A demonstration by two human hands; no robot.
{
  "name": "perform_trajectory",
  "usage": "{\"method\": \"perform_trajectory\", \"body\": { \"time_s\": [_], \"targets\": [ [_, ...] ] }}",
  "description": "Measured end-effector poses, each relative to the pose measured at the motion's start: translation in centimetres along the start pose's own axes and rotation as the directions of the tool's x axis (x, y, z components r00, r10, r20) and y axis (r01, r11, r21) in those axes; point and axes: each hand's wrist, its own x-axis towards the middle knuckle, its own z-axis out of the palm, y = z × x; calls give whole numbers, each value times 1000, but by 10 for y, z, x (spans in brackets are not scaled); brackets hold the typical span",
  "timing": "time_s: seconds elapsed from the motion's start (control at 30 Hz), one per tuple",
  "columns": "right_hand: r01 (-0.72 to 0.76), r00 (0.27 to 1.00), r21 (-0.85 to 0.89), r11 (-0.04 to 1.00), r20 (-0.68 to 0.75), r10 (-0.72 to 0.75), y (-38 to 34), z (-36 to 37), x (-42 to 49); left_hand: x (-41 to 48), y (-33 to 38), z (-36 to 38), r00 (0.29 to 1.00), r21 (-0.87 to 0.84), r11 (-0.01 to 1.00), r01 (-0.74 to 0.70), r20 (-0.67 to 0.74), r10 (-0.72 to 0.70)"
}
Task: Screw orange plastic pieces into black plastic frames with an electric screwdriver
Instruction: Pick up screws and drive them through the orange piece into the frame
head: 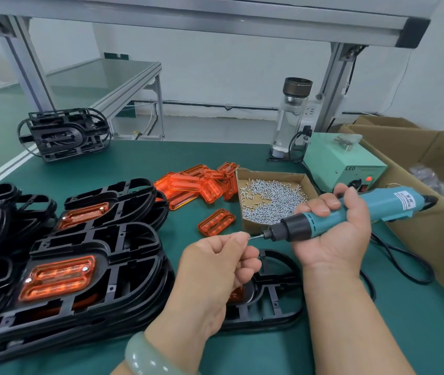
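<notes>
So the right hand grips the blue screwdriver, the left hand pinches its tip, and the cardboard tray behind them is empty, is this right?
Not empty: the head view shows the cardboard tray holding many small silver screws. The rest stands: the right hand grips the blue screwdriver and the left hand pinches its tip.

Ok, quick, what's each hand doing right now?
Left hand: fingers pinched at the bit tip, apparently on a screw, too small to confirm.
Right hand: grips the electric screwdriver.
</notes>
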Motion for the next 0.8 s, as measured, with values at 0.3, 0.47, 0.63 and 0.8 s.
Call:
{"method": "perform_trajectory", "body": {
  "time_s": [0.3, 0.47, 0.63, 0.8],
  "targets": [
    [0, 1000, -9, 1000, 25, 0, 3, 1, -3, -2, 1, 0, 1000, 89, 996, -31, 1, 31],
    [4, 999, -10, 1000, 39, -4, 5, 2, -5, -4, 2, 1, 999, 125, 991, -39, -7, 40],
    [21, 996, -6, 1000, 88, -20, 7, 2, -6, -2, 2, 1, 998, 164, 985, -49, -18, 53],
    [10, 997, -4, 1000, 76, -10, 7, 1, -5, -4, 4, 1, 996, 193, 977, -89, 16, 88]
  ]
}}
